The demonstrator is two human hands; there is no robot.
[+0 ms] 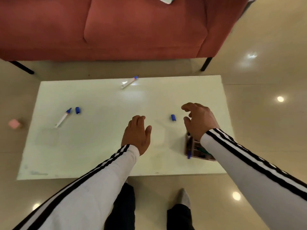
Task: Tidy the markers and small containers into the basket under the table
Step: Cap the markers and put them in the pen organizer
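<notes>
Your hands are empty: right hand (199, 121) poised beside the cap (173, 117), left hand (137, 131) relaxed. Pinch the cap next; the blurred basket (196, 151) probably sits below.

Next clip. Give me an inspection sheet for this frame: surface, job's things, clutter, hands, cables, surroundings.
Surface: white glossy table, glare patches.
Job's things: far marker and left marker seem uncapped; left cap beside the left marker; right cap lies alone; basket shows through the tabletop at right, markers inside.
Clutter: pink block on the floor, left of the table.
Hands: left hand over the table, fingers relaxed, empty; right hand near the right cap, fingers loosely curled, holding nothing.
Cables: nothing seen.
Surroundings: red sofa beyond the table; shiny floor.
</notes>
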